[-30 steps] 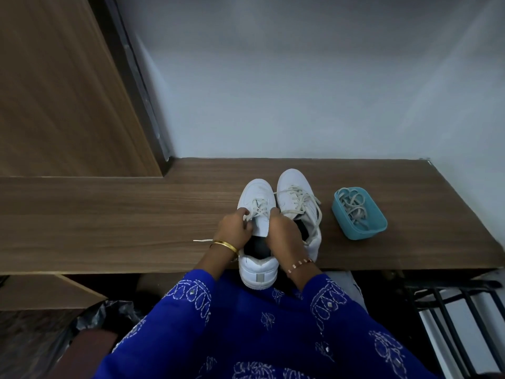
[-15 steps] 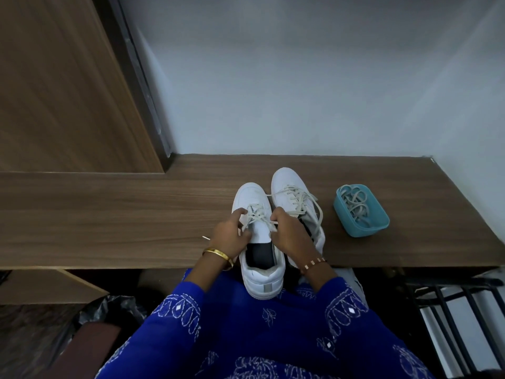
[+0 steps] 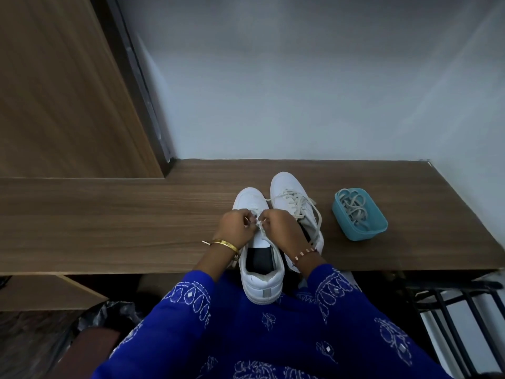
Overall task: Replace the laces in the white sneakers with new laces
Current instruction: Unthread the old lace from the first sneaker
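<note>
Two low white sneakers stand side by side on the brown wood-grain laminate shelf, toes toward the pale wall; the nearer white sneaker overhangs the front edge with its heel toward the person, while the farther white sneaker sits just to its right, touching or nearly so. The left hand and the right hand meet over the nearer shoe's throat, fingers curled, each pinching a bit of the thin off-white flat lace between them; exactly which eyelet it runs through is hidden by the knuckles. The farther shoe carries a loose, criss-crossed cream lace whose ends trail down its side.

I judge the lace light, limp and slightly slippery; it will not hold a shape, so it is best taken close to its stiff tip and fed end-first. The shoe looks like smooth, firm synthetic leather with a thick rubbery sole; steady it by the side wall beside the eyelets, since the overhanging heel could tip it.

A small teal plastic tub with rounded corners stands apart to the right, holding a tangle of pale flat laces. The sleeves are deep blue cloth with white stitched motifs; a gold bangle circles the left wrist and a beaded bracelet the right.
</note>
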